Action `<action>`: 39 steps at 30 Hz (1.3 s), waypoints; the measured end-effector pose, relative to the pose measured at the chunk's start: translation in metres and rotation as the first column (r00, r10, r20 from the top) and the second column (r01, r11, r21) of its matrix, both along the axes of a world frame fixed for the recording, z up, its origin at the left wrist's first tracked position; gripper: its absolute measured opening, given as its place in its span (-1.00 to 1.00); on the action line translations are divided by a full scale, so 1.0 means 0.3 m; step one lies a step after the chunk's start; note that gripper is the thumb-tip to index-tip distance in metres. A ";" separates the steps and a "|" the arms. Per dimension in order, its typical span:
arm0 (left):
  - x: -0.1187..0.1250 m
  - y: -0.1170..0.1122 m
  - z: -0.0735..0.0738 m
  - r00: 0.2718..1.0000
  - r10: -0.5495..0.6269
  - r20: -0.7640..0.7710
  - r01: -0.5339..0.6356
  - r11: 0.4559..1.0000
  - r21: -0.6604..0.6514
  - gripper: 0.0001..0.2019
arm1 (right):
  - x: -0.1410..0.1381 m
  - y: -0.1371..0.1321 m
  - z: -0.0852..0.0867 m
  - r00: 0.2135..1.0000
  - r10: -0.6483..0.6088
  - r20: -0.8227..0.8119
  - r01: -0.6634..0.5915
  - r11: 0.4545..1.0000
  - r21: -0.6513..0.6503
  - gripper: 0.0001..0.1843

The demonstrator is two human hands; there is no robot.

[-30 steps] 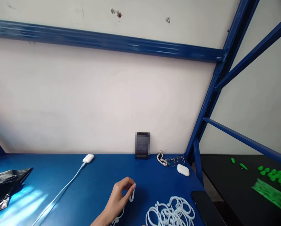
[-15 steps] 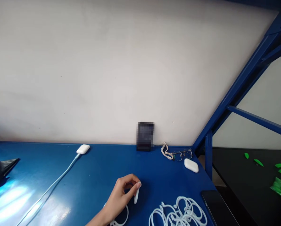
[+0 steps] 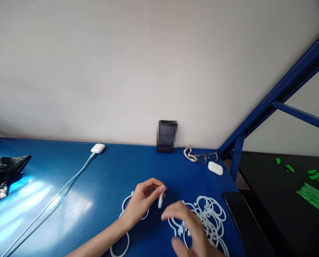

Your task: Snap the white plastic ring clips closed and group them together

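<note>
Head view: the left hand (image 3: 142, 201) pinches a white ring strap (image 3: 161, 197) between thumb and fingertips, its grip closed on the upper end so the narrow, flat, glossy white band hangs just above the blue surface (image 3: 100, 185). More of the same white loop curves under the wrist, at about 7 o'clock from the hand. The right hand (image 3: 187, 228) sits at 4 o'clock from the left one, blurred, fingers loosely curled and spread over a pile of white rings (image 3: 210, 216); whether its grip has closed on a ring I cannot tell. The pile is a tangle of thin white loops. At 12 o'clock from the hands a dark card (image 3: 167, 136) leans on the wall, with glasses (image 3: 207, 156) and a white earbud case (image 3: 215, 168) at 1 o'clock. A white charger (image 3: 97, 148) with its cable lies at 10 o'clock, well apart.
</note>
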State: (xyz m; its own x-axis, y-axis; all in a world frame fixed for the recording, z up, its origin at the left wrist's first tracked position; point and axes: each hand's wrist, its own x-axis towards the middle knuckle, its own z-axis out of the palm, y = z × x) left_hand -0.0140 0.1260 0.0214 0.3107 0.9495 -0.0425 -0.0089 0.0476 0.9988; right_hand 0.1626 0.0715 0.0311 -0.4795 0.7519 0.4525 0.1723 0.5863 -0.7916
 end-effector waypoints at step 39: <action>-0.001 -0.052 -0.076 0.990 0.008 -0.139 0.033 0.957 0.289 -0.77 | -0.046 -0.049 0.098 0.854 0.518 0.040 -0.520 0.852 0.058 -0.61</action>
